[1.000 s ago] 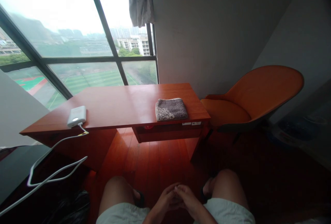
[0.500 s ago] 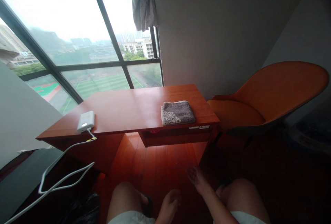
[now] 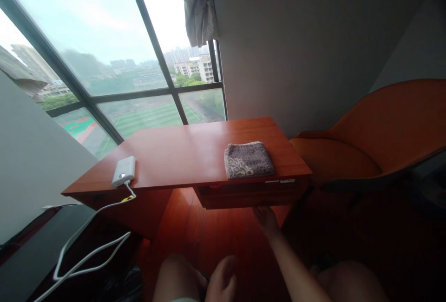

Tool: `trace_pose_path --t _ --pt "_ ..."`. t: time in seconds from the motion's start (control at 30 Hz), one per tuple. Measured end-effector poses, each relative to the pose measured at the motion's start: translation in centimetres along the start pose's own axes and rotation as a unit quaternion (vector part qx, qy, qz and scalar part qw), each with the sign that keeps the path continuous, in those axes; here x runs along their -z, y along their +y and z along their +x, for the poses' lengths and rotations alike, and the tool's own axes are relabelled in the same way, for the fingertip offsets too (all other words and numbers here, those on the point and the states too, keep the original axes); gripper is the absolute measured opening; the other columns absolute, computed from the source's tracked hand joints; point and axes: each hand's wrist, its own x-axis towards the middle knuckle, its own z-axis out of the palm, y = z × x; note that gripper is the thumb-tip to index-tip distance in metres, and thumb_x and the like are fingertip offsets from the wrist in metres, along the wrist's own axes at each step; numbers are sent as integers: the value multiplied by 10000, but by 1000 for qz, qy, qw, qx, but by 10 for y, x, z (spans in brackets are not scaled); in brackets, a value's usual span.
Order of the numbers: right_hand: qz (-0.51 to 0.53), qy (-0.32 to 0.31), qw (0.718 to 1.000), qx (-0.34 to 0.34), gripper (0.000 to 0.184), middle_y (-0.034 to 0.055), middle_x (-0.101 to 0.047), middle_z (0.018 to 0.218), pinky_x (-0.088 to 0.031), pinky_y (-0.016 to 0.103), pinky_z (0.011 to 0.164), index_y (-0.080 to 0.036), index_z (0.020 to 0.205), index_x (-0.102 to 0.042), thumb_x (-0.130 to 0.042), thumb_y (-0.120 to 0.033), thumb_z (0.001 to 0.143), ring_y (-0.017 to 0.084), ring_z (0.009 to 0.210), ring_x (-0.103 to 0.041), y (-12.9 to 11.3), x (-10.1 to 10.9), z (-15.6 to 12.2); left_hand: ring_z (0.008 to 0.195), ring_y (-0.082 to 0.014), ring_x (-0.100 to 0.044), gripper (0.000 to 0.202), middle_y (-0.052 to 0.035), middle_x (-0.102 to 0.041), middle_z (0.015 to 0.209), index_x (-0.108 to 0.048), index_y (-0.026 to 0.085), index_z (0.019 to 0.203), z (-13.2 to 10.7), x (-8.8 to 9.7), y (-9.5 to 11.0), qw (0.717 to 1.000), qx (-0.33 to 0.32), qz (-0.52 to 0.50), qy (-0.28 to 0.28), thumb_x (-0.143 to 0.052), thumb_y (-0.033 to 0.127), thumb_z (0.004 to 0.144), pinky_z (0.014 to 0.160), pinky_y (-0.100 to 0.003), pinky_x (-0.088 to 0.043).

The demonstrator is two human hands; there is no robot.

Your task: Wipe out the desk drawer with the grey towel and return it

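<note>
My right hand is stretched forward with fingers apart, just below the front edge of the red-brown wooden desk, near its shallow drawer. It holds nothing. A folded grey-brown towel with a pale pattern lies on the desk's right end, above that hand. My left hand rests low by my left knee, loosely curled, with nothing in it.
A white power bank sits on the desk's left end, its white cable looping to the floor. An orange chair stands at the right. A large window and a knotted curtain are behind the desk.
My hands were clasped together between my knees. The right hand has come free and reached forward to the desk's underside; the left stayed low. The view has moved closer to the desk.
</note>
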Motion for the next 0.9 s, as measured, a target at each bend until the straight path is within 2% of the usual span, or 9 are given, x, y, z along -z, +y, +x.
trace_pose_path --t 0.1,0.2,0.3,0.43,0.5,0.6,0.7,0.8,0.9 --pt "4 12 1000 -5 336 -49 -711 798 -582 314 747 -236 817 -627 -753 -159 515 159 790 -677 4 15 -22 1263 -249 -509 492 -107 -572 1338 -561 215 1251 11 21 59 970 -186 152 33 -483 138 771 1075 -442 -406" --pt "28 14 999 -13 310 -47 -710 816 -583 313 761 -227 788 -620 -756 -138 523 166 820 -685 8 30 -51 1233 -226 -527 503 -58 -608 1292 -536 258 1261 26 37 132 903 -328 265 86 -458 98 790 1131 -512 -308" --pt "53 13 998 -29 301 -50 -707 803 -580 302 762 -218 768 -610 -756 -113 527 159 812 -685 10 44 -80 1288 -235 -472 460 -37 -621 1273 -493 264 1304 46 40 200 838 -403 334 151 -478 169 854 1179 -586 -94" --pt "50 28 998 -40 323 -46 -713 794 -582 300 758 -217 798 -615 -740 -106 522 165 809 -689 15 61 -115 1446 -312 -182 471 -48 -280 1562 -515 292 1325 86 21 258 797 -435 390 153 -547 299 854 1138 -544 -246" --pt "42 42 997 -43 302 -42 -714 788 -581 301 776 -218 779 -614 -740 -116 525 165 817 -689 18 71 -128 1445 -345 -165 588 -92 -220 1581 -464 268 1379 111 9 273 783 -426 432 138 -596 422 826 1129 -564 -239" --pt "3 77 996 -46 268 -35 -706 780 -581 325 792 -227 739 -605 -763 -144 540 172 817 -686 24 85 -139 1430 -387 -178 849 -141 -257 1563 -361 238 1450 148 -4 284 763 -404 492 115 -638 608 737 1130 -629 -136" --pt "-75 115 990 -39 171 -12 -686 813 -583 349 738 -219 799 -618 -744 -246 686 171 791 -668 27 97 -147 1427 -401 -172 944 -142 -272 1557 -335 245 1462 174 -6 286 758 -384 522 81 -597 725 692 1117 -645 -127" --pt "-108 121 986 -29 212 40 -665 986 -567 344 724 -199 993 -620 -621 -351 845 167 869 -641 26 104 -161 1415 -399 -209 937 -144 -297 1545 -311 244 1473 186 -4 282 763 -362 533 46 -510 767 721 1108 -623 -174" --pt "-131 118 984 -21 261 55 -639 1083 -561 345 744 -228 1084 -601 -596 -369 864 181 943 -625 24 107 -180 1416 -402 -204 997 -161 -262 1557 -254 231 1496 185 0 276 753 -368 545 29 -554 753 702 1111 -601 -179"
